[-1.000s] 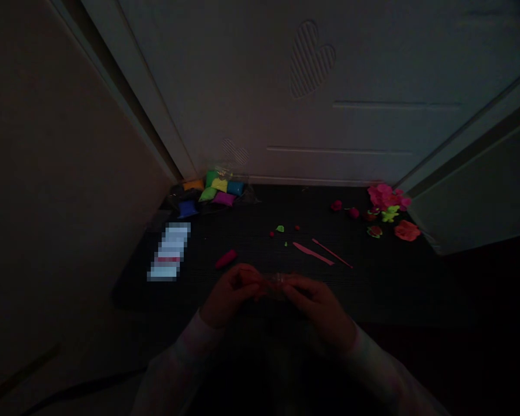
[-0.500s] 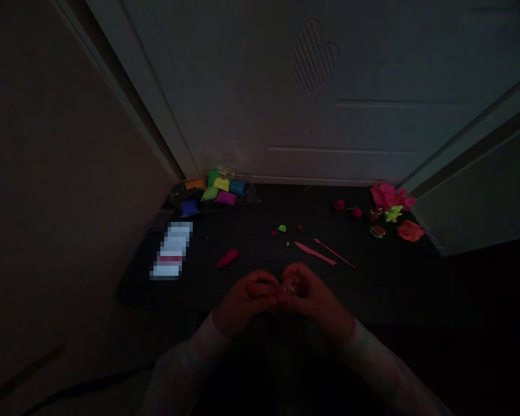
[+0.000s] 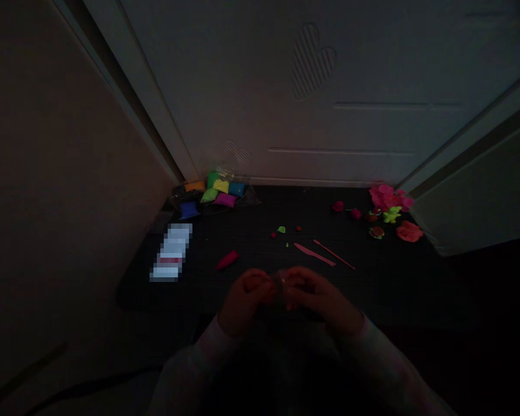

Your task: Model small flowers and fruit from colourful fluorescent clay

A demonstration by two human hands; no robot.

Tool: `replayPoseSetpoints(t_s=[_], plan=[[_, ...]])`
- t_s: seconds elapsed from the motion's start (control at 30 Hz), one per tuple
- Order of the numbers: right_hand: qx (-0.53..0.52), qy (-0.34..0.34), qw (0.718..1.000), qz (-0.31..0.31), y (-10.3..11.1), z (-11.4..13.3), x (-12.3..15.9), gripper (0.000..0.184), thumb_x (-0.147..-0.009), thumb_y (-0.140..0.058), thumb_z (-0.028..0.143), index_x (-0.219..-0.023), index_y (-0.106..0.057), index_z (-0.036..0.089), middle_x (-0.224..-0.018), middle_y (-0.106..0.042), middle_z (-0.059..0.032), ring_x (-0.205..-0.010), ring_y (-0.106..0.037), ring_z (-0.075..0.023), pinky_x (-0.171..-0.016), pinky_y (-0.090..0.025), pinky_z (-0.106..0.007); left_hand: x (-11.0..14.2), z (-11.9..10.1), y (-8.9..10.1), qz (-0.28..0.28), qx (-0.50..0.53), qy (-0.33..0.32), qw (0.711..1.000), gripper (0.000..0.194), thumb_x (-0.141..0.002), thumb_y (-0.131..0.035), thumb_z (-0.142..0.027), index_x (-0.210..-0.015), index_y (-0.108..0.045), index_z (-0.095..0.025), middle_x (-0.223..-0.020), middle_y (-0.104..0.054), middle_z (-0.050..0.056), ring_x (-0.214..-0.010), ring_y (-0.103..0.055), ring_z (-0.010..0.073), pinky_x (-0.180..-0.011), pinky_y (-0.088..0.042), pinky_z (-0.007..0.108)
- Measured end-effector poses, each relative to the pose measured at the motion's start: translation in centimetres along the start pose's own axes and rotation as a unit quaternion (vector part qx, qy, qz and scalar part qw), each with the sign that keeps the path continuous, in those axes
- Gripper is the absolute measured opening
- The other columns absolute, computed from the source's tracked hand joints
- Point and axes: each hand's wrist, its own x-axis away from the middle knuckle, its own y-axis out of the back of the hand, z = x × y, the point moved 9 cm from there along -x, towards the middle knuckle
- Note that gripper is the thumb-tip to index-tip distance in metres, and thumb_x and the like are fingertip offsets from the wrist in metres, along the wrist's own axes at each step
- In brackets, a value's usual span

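Near the front edge of the dark table, my left hand (image 3: pixel 244 301) and my right hand (image 3: pixel 325 299) are closed with a small gap between them. A piece of clear plastic, apparently a wrapper (image 3: pixel 280 281), spans that gap, pinched by the fingers of both. Dim light hides whether anything is inside it. Beyond my left hand lies a dark pink packet (image 3: pixel 227 260). Past my right hand rest a pink plastic knife (image 3: pixel 314 254) and a thin pink stick (image 3: pixel 334 254). Small bits sit farther back: a green piece (image 3: pixel 281 229), a red ball (image 3: pixel 273 235) and a brownish ball (image 3: pixel 299 229).
Coloured clay packets (image 3: pixel 221 186) in clear plastic fill the table's back left corner. A lit, pixelated phone-like screen (image 3: pixel 171 252) lies at the left. Pink flower shapes (image 3: pixel 389 197), a yellow-green figure (image 3: pixel 392 215) and an orange-red flower (image 3: pixel 409 231) stand at the right. A white panel (image 3: pixel 251 104) rises behind.
My hands have drawn slightly apart, and the clear plastic now shows stretched between them. Objects on the table have stayed in place.
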Motion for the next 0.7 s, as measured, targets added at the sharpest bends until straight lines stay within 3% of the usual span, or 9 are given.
replayPoseSetpoints(t_s=[0.2,0.3,0.43,0.53,0.7], plan=[[0.028,0.037,0.998,-0.03,0.2,0.2,0.3,0.034,-0.072,-0.053,0.044,-0.094,-0.055,0.017,-0.074,-0.062,-0.001,-0.059,-0.057,-0.0093,-0.055,-0.043,-0.024,0.0,-0.7,0.4,-0.031,0.005,-0.032,0.999,0.025,-0.057,-0.068,-0.026,-0.072,-0.052,-0.015,-0.059,-0.059,-0.002,-0.053,-0.051,0.0093,-0.053,-0.038,0.022],[0.113,0.05,0.989,-0.077,0.5,0.7,0.4,0.029,-0.069,-0.059,0.037,-0.092,-0.057,0.018,-0.075,-0.063,-0.0008,-0.066,-0.058,-0.0111,-0.062,-0.044,-0.025,0.1,-0.7,0.6,-0.047,0.008,-0.036,0.998,0.021,-0.058,-0.067,-0.023,-0.071,-0.053,-0.016,-0.06,-0.06,-0.003,-0.057,-0.053,0.0092,-0.056,-0.039,0.021],[0.241,0.092,0.959,-0.12,0.8,2.1,0.7,0.02,-0.077,-0.049,0.033,-0.085,-0.061,0.019,-0.073,-0.063,-0.0006,-0.067,-0.057,-0.0119,-0.063,-0.043,-0.025,0.4,-0.6,0.6,-0.048,0.001,-0.024,0.999,0.02,-0.06,-0.067,-0.022,-0.075,-0.054,-0.017,-0.069,-0.064,-0.002,-0.064,-0.057,0.0116,-0.06,-0.042,0.023],[0.322,0.147,0.927,-0.123,0.7,3.6,1.1,0.018,-0.079,-0.046,0.03,-0.081,-0.061,0.02,-0.079,-0.063,-0.0017,-0.075,-0.057,-0.0132,-0.068,-0.043,-0.027,0.6,-2.2,0.6,-0.037,-0.112,-0.054,0.992,0.02,-0.061,-0.065,-0.024,-0.079,-0.06,-0.018,-0.076,-0.065,0.001,-0.07,-0.058,0.0151,-0.066,-0.044,0.027],[0.397,0.192,0.892,-0.095,-0.2,4.9,2.0,0.017,-0.081,-0.044,0.027,-0.078,-0.059,0.019,-0.075,-0.059,-0.0021,-0.072,-0.055,-0.0124,-0.067,-0.043,-0.026,1.1,-6.0,-0.5,-0.014,-0.29,-0.16,0.943,0.006,-0.064,-0.063,-0.021,-0.067,-0.067,-0.022,-0.078,-0.065,0.002,-0.079,-0.057,0.018,-0.076,-0.042,0.03]])
